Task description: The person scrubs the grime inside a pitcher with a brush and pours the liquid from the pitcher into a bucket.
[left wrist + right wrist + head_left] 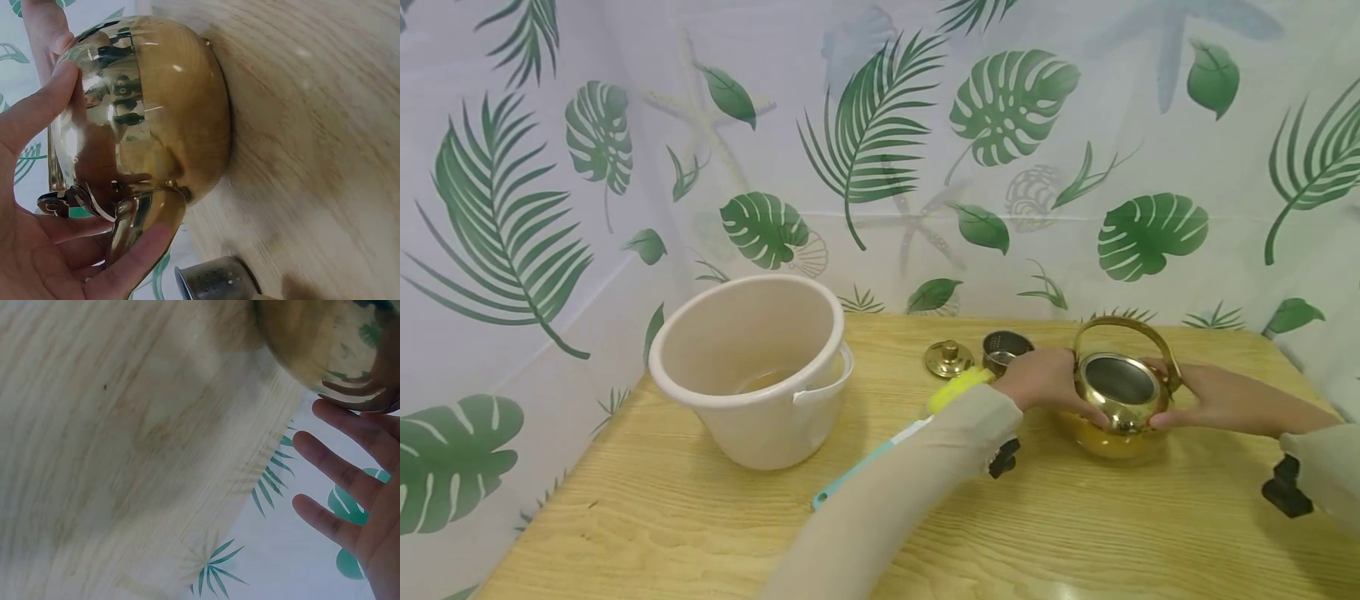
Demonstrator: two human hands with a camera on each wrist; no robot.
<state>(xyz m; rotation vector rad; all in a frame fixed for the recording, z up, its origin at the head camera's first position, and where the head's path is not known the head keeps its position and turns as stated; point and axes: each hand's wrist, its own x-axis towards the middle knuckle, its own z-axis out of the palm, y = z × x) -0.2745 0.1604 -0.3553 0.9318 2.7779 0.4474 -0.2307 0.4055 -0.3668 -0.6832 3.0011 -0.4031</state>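
Observation:
A shiny gold teapot (pixel 1116 442) stands on the wooden table at the right, its top uncovered and its arched handle (pixel 1127 322) upright. My left hand (pixel 1048 383) holds it on the spout side; in the left wrist view the fingers wrap the spout (pixel 134 228) and the thumb lies on the shoulder. From the other side my right hand (pixel 1206 400) holds the pot, thumb in front and fingers behind the handle. In the right wrist view its outer fingers (pixel 337 469) are spread away from the pot. A gold lid (pixel 950 358) and a perforated metal strainer (pixel 1009 340) lie left of the teapot.
A cream bucket (pixel 767 429) with a little brownish liquid in it stands at the left of the table (pixel 647 517). Between it and my left forearm lies a brush with yellow bristles (pixel 957 390) and a blue handle (pixel 861 468). A leaf-patterned sheet (pixel 880 267) hangs behind.

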